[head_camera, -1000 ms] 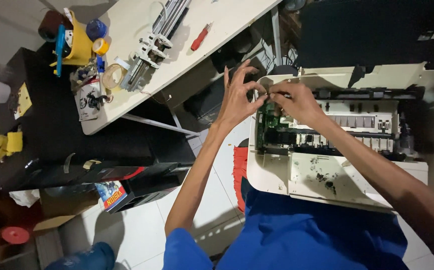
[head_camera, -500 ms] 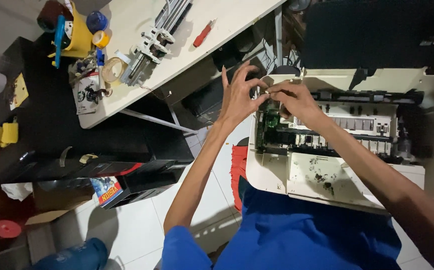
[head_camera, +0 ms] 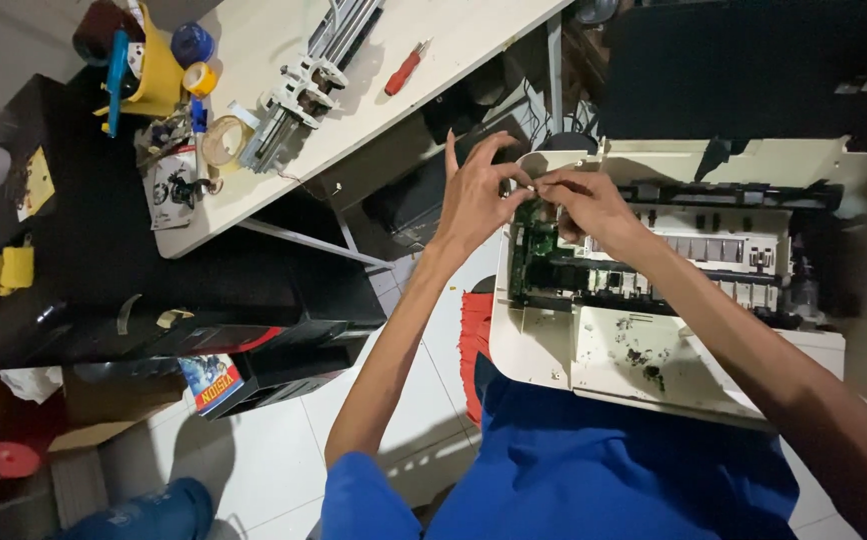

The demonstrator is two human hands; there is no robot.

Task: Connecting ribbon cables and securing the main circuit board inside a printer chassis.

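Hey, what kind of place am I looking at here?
Probably a small electronics or printer repair workshop. An opened cream printer sits under both hands, a red screwdriver and tape rolls lie on the white workbench, and black machine casings stand nearby.

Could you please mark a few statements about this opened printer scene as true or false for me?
1. Both hands meet at the opened cream printer's left corner. True: left hand and right hand work together there.
2. The red screwdriver is in the right hand. False: it lies on the white table.
3. A green circuit board shows below the hands. True.
4. The yellow container sits on the printer. False: it stands at the table's far end.
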